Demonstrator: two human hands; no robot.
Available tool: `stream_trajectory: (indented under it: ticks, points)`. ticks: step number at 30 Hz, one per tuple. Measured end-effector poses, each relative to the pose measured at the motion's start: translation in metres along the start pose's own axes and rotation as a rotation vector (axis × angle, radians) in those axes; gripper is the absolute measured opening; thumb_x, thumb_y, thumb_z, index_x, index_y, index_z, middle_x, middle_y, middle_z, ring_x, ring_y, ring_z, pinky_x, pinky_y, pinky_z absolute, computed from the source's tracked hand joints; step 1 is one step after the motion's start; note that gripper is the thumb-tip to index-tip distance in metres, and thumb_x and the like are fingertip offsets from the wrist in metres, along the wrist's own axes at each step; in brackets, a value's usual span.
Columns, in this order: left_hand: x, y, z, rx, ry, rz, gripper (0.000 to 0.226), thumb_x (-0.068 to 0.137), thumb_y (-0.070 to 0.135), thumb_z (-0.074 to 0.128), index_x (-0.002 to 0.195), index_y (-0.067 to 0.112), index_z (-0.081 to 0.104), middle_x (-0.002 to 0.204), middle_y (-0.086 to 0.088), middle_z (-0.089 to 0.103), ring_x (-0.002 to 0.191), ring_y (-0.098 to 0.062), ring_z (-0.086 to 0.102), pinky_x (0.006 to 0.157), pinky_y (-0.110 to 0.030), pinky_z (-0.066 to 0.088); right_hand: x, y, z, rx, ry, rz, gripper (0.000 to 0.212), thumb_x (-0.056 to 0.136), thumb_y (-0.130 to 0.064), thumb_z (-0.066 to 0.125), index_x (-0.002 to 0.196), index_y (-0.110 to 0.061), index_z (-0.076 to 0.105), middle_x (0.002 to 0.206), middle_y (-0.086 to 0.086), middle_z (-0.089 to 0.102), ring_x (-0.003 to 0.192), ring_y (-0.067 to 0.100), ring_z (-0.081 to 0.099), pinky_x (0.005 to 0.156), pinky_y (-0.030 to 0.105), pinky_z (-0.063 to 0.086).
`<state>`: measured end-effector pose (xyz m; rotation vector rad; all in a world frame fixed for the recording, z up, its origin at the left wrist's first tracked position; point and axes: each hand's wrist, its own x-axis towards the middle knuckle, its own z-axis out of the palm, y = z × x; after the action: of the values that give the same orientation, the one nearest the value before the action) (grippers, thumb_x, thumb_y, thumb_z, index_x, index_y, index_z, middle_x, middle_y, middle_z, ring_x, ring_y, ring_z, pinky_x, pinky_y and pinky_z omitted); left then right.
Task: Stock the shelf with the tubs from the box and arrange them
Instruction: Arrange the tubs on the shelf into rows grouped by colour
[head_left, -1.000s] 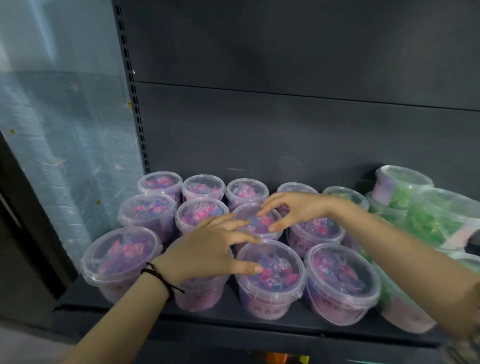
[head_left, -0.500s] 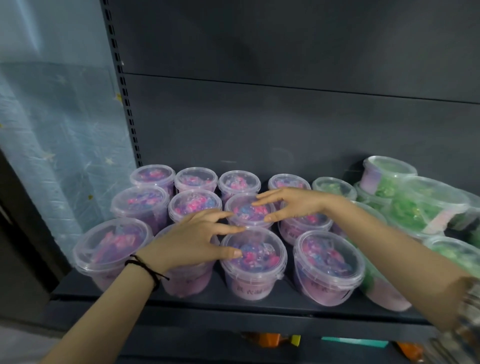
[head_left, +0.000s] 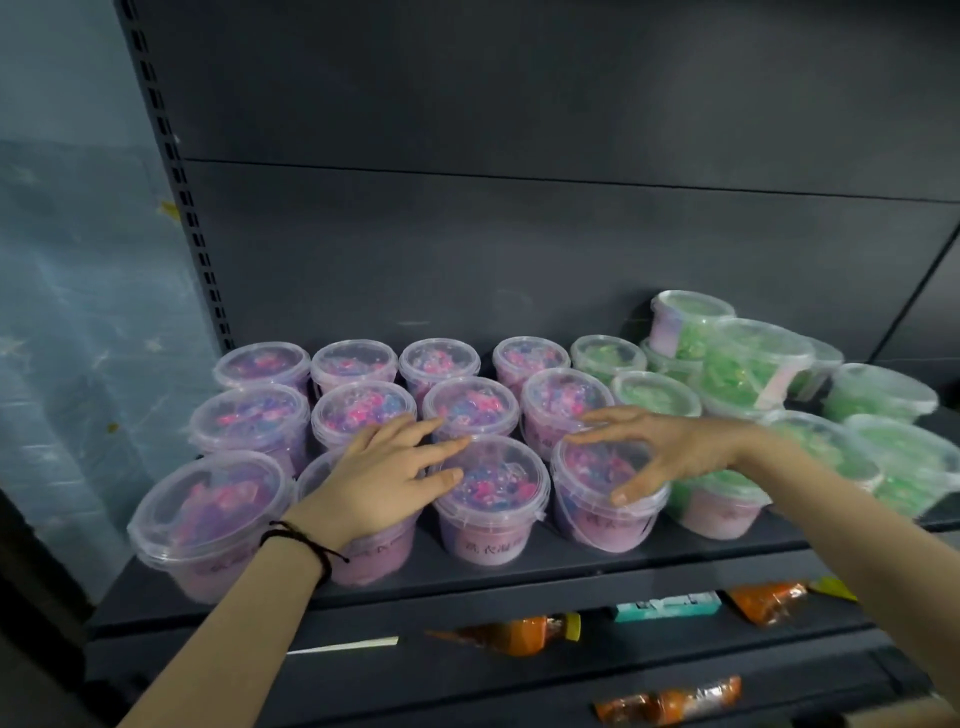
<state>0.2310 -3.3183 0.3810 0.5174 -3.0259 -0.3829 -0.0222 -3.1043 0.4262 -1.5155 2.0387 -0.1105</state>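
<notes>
Most of the stocking looks done. Twelve pink tubs (head_left: 249, 415) stand on the shelf (head_left: 519, 571) in three rows of four, filling the left and middle of the frame, upright with lids on. To their right the green tubs (head_left: 655, 392) are less tidy. A few stand in rows, but toward the upper right some are piled on others and at least one leans (that side probably wants straightening). The box is not in view, so I cannot tell whether any tubs remain in it.

The left hand (head_left: 384, 473) lies flat on the lid of the second front tub (head_left: 371, 561). Its grip is released, fingers straight and spread, the tips reaching the lid of the third front tub (head_left: 493, 486). The right hand (head_left: 662, 452) arches over the fourth front tub (head_left: 597, 527), fingers spread across the lid and thumb tip at the near rim. Its grip looks released too, touching rather than clasping. I judge this to be the arranging step, nudging the front row into line. Below the shelf lie orange packets (head_left: 506, 634).
</notes>
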Motion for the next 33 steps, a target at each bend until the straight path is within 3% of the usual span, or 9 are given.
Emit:
stream_trajectory:
  ticks: [4, 7, 10, 14, 17, 20, 25, 29, 33]
  points:
    - [-0.001, -0.001, -0.001, -0.029, 0.004, -0.003, 0.102, 0.05, 0.095, -0.007, 0.139, 0.056, 0.024, 0.157, 0.016, 0.009, 0.145, -0.009, 0.001, 0.114, -0.034, 0.0, 0.003, -0.003, 0.008, -0.058, 0.042, -0.004, 0.075, 0.066, -0.077, 0.062, 0.131, -0.072, 0.025, 0.158, -0.021, 0.001, 0.146, 0.007, -0.005, 0.12, 0.047, 0.001]
    - [-0.001, 0.005, -0.001, -0.061, 0.077, -0.021, 0.085, 0.061, 0.078, 0.009, 0.138, 0.051, 0.033, 0.157, 0.013, 0.013, 0.144, -0.01, 0.003, 0.114, -0.032, 0.001, 0.003, 0.001, 0.006, -0.168, 0.047, -0.016, 0.073, 0.065, -0.086, 0.049, 0.132, -0.071, 0.023, 0.158, -0.022, 0.003, 0.146, 0.009, -0.008, 0.118, 0.051, -0.004]
    - [0.005, 0.031, -0.002, -0.071, 0.179, -0.009, 0.084, 0.065, 0.074, 0.012, 0.137, 0.043, 0.04, 0.156, 0.014, 0.017, 0.145, -0.01, 0.003, 0.115, -0.033, 0.001, 0.015, 0.004, -0.002, -0.056, 0.263, -0.074, 0.068, 0.07, -0.083, 0.043, 0.133, -0.059, 0.04, 0.155, -0.017, 0.024, 0.146, 0.009, 0.011, 0.12, 0.043, 0.009]
    - [0.028, 0.087, 0.006, -0.069, 0.137, 0.081, 0.074, 0.075, 0.076, 0.023, 0.139, 0.042, 0.04, 0.151, 0.018, 0.025, 0.142, -0.005, 0.011, 0.107, -0.023, 0.005, 0.061, 0.013, -0.014, -0.053, 0.542, -0.003, 0.064, 0.081, -0.068, 0.053, 0.135, -0.034, 0.051, 0.143, -0.001, 0.048, 0.135, 0.021, 0.039, 0.114, 0.04, 0.03]
    - [0.047, 0.11, 0.021, -0.054, 0.127, 0.101, 0.085, 0.064, 0.081, 0.018, 0.136, 0.044, 0.043, 0.15, 0.018, 0.03, 0.138, -0.003, 0.017, 0.107, -0.023, 0.005, 0.084, 0.017, -0.019, -0.16, 0.487, 0.063, 0.067, 0.078, -0.067, 0.059, 0.135, -0.033, 0.053, 0.139, 0.005, 0.045, 0.135, 0.025, 0.036, 0.114, 0.04, 0.029]
    - [0.054, 0.111, 0.029, -0.185, 0.191, 0.097, 0.08, 0.062, 0.085, 0.031, 0.125, 0.043, 0.055, 0.146, 0.019, 0.034, 0.136, 0.001, 0.021, 0.116, -0.033, 0.011, 0.087, 0.021, -0.032, -0.146, 0.377, -0.063, 0.061, 0.079, -0.057, 0.067, 0.133, -0.033, 0.055, 0.135, 0.003, 0.047, 0.132, 0.021, 0.039, 0.112, 0.035, 0.031]
    - [0.054, 0.109, 0.026, -0.222, 0.122, 0.066, 0.055, 0.068, 0.075, 0.049, 0.113, 0.045, 0.058, 0.139, 0.038, 0.009, 0.131, 0.008, 0.007, 0.115, -0.035, 0.011, 0.083, 0.039, -0.058, -0.106, 0.0, -0.25, 0.05, 0.089, -0.03, 0.067, 0.137, -0.028, 0.051, 0.151, -0.007, 0.034, 0.141, 0.008, 0.025, 0.11, 0.018, 0.02]
    - [0.056, 0.109, 0.026, -0.2, 0.08, 0.058, 0.048, 0.077, 0.071, 0.054, 0.118, 0.046, 0.052, 0.149, 0.023, 0.025, 0.143, 0.0, 0.007, 0.115, -0.038, 0.012, 0.091, 0.048, -0.069, -0.032, -0.114, -0.3, 0.051, 0.088, -0.026, 0.069, 0.134, -0.036, 0.051, 0.153, -0.012, 0.03, 0.141, 0.002, 0.02, 0.116, 0.024, 0.019]
    - [0.056, 0.11, 0.025, -0.188, 0.053, 0.016, 0.051, 0.076, 0.074, 0.051, 0.118, 0.046, 0.049, 0.147, 0.028, 0.026, 0.141, 0.005, 0.005, 0.116, -0.039, 0.009, 0.099, 0.054, -0.079, 0.079, -0.21, -0.357, 0.044, 0.086, -0.024, 0.071, 0.127, -0.036, 0.06, 0.148, -0.016, 0.04, 0.138, -0.001, 0.031, 0.113, 0.022, 0.027]
